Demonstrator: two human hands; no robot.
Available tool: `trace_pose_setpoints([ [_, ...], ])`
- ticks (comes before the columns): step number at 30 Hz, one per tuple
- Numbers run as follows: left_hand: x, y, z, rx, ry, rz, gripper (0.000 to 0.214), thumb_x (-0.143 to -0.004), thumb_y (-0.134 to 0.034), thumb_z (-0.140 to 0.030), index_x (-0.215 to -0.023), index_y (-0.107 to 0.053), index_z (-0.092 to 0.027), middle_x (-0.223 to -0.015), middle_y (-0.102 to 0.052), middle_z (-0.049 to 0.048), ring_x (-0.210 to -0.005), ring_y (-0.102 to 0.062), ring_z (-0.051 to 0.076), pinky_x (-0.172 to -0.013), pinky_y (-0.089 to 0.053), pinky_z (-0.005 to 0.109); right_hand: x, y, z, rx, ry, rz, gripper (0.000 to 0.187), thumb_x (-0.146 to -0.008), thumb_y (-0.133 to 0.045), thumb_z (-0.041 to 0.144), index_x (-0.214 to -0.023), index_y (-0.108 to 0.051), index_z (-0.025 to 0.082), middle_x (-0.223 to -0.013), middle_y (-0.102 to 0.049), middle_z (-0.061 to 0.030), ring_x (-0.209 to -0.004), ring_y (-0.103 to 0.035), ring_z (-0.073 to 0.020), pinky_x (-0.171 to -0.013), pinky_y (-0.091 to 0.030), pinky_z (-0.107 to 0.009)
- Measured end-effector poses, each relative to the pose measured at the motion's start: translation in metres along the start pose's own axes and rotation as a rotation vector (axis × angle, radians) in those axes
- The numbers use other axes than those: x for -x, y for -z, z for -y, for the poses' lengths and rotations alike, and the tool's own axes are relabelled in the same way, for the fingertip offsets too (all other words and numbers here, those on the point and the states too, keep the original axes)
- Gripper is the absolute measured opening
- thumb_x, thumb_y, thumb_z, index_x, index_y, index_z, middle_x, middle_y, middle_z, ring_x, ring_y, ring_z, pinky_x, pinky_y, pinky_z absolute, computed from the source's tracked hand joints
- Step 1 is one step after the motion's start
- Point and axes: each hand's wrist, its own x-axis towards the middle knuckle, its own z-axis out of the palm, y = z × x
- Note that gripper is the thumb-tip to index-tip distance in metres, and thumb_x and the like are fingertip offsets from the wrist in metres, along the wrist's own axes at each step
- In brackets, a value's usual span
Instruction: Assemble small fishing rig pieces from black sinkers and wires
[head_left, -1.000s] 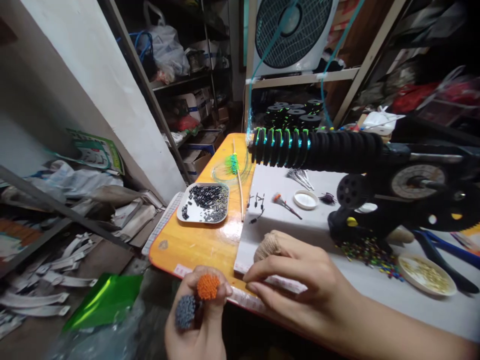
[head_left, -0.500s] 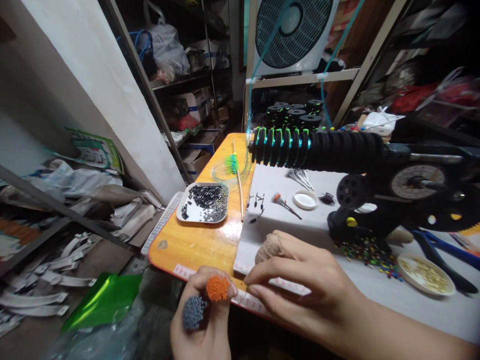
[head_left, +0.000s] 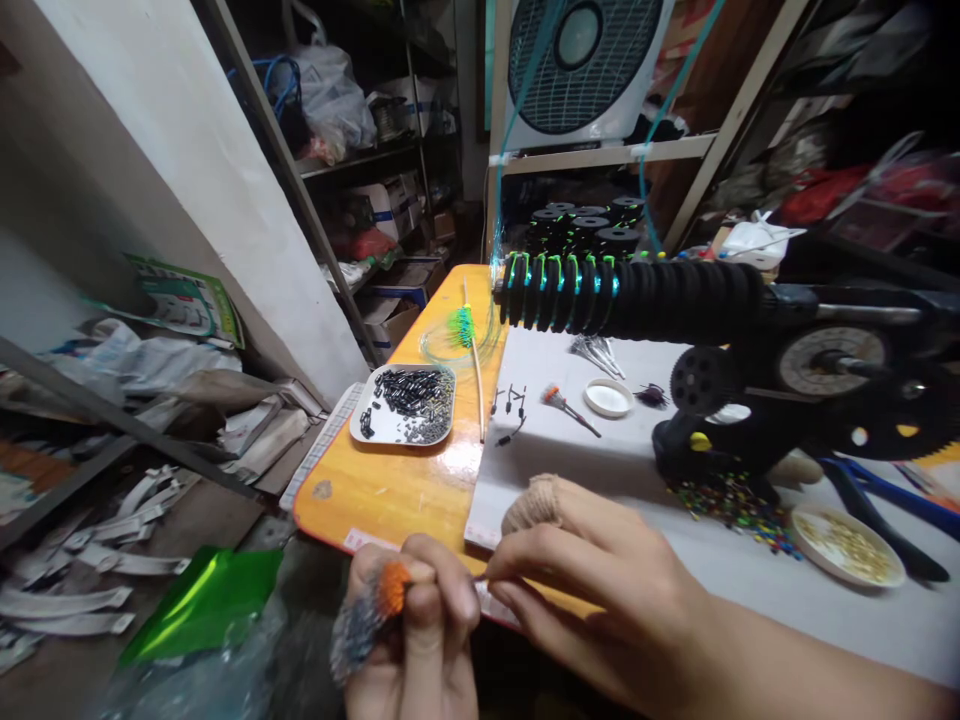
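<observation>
My left hand (head_left: pixel 427 635) is closed around two bundles of thin sticks or strands, seen end-on: an orange-tipped bundle (head_left: pixel 392 588) and a grey-tipped bundle (head_left: pixel 358 632), both smeared by motion. Its thumb and forefinger are pressed together. Close by on the right, my right hand (head_left: pixel 592 570) pinches with thumb and forefinger; a tiny dark bit shows at the tips, too small to name. Tan tape (head_left: pixel 532 505) wraps one right finger. Beyond the hands, a similar small orange-tipped bundle (head_left: pixel 553 396) and several short black pieces (head_left: pixel 511 408) lie on the white sheet (head_left: pixel 555 460).
A black spindle device (head_left: pixel 637 293) wound with green line spans the right side. On the orange table (head_left: pixel 337 500) stands a white tray (head_left: pixel 356 428) of small black and grey tubes. Nearby are a white lid (head_left: pixel 608 398), loose coloured beads (head_left: pixel 731 510) and a dish (head_left: pixel 892 572) of gold-coloured pieces.
My left hand has turned, tilting the bundle ends to the left, and its fingers have moved up beside my right fingertips. The right hand has shifted slightly left, still pinching.
</observation>
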Motion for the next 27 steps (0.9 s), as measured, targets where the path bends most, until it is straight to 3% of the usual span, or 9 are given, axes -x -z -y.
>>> trace_pose_setpoints([
  [3, -0.006, 0.001, -0.008, 0.095, -0.014, -0.038, 0.044, -0.065, -0.090, -0.042, -0.066, -0.051, -0.021, -0.054, -0.044, -0.0087, -0.048, -0.038, 0.006, -0.043, -0.038, 0.012, -0.002, 0.001, 0.001, 0.075, 0.041, 0.009, 0.013, -0.090, -0.058, 0.005, -0.091, -0.065, 0.016, -0.078, -0.064, -0.0064, -0.070, -0.056, -0.0158, -0.059, -0.047, -0.025],
  [7, -0.016, 0.007, -0.018, 0.070, -0.119, -0.061, 0.046, -0.065, -0.091, -0.040, -0.065, -0.049, -0.020, -0.056, -0.045, -0.0088, -0.050, -0.040, 0.006, -0.044, -0.041, 0.010, -0.004, 0.005, 0.000, 0.129, 0.087, 0.034, 0.018, -0.090, -0.055, 0.001, -0.095, -0.063, 0.017, -0.082, -0.066, -0.0064, -0.073, -0.058, -0.0165, -0.064, -0.050, -0.027],
  [11, -0.031, 0.024, -0.029, -0.007, -0.273, -0.081, 0.042, -0.072, -0.086, -0.040, -0.065, -0.050, -0.021, -0.058, -0.050, -0.0100, -0.047, -0.041, 0.006, -0.051, -0.049, 0.012, -0.005, 0.009, -0.003, 0.129, 0.039, -0.043, 0.017, -0.092, -0.055, 0.003, -0.095, -0.064, 0.017, -0.085, -0.064, -0.0067, -0.078, -0.060, -0.0163, -0.066, -0.051, -0.026],
  [14, -0.054, 0.044, -0.031, -0.508, -0.457, -0.040, 0.025, -0.078, -0.081, -0.036, -0.076, -0.059, -0.025, -0.069, -0.066, -0.0056, -0.066, -0.062, 0.013, -0.066, -0.053, 0.019, -0.006, 0.010, -0.005, 0.068, 0.022, -0.045, 0.019, -0.093, -0.054, 0.004, -0.095, -0.065, 0.019, -0.084, -0.063, -0.0051, -0.076, -0.059, -0.0151, -0.064, -0.051, -0.025],
  [17, -0.082, 0.065, -0.026, -1.134, -0.461, 0.221, 0.009, -0.085, -0.067, -0.033, -0.085, -0.064, -0.025, -0.080, -0.075, 0.0028, -0.073, -0.070, 0.024, -0.065, -0.053, 0.031, -0.005, 0.009, -0.007, 0.040, 0.033, -0.036, 0.016, -0.092, -0.056, 0.003, -0.094, -0.065, 0.017, -0.083, -0.061, -0.0053, -0.074, -0.057, -0.0152, -0.064, -0.050, -0.026],
  [19, -0.095, 0.073, -0.022, -1.263, -0.451, 0.329, 0.011, -0.084, -0.066, -0.032, -0.091, -0.069, -0.024, -0.093, -0.075, 0.0087, -0.082, -0.071, 0.029, -0.070, -0.053, 0.037, -0.005, 0.007, -0.009, 0.029, 0.032, -0.026, 0.014, -0.093, -0.056, 0.005, -0.095, -0.065, 0.015, -0.083, -0.061, -0.0058, -0.074, -0.057, -0.0154, -0.064, -0.049, -0.026],
  [23, -0.090, 0.069, -0.019, -1.233, -0.584, 0.306, 0.033, -0.085, -0.066, -0.025, -0.118, -0.069, -0.022, -0.119, -0.060, 0.0129, -0.103, -0.064, 0.028, -0.078, -0.052, 0.036, -0.006, 0.006, -0.010, -0.013, 0.015, -0.046, 0.012, -0.096, -0.055, 0.009, -0.095, -0.065, 0.016, -0.084, -0.061, -0.0060, -0.076, -0.058, -0.0149, -0.064, -0.050, -0.024],
  [25, -0.072, 0.056, -0.017, -1.063, -0.638, 0.252, 0.037, -0.085, -0.069, -0.023, -0.122, -0.069, -0.028, -0.114, -0.058, 0.0075, -0.094, -0.063, 0.021, -0.076, -0.050, 0.029, -0.007, 0.007, -0.008, -0.051, -0.027, -0.044, 0.011, -0.095, -0.057, 0.008, -0.095, -0.065, 0.016, -0.085, -0.061, -0.0058, -0.077, -0.058, -0.0147, -0.065, -0.050, -0.024],
  [27, -0.050, 0.037, -0.012, -0.796, -0.571, 0.269, 0.037, -0.084, -0.075, -0.027, -0.119, -0.071, -0.035, -0.107, -0.060, 0.0017, -0.068, -0.058, 0.011, -0.070, -0.049, 0.024, -0.008, 0.008, -0.006, -0.085, -0.066, -0.028, 0.010, -0.093, -0.059, 0.008, -0.095, -0.065, 0.016, -0.085, -0.061, -0.0057, -0.078, -0.058, -0.0149, -0.066, -0.050, -0.024],
])
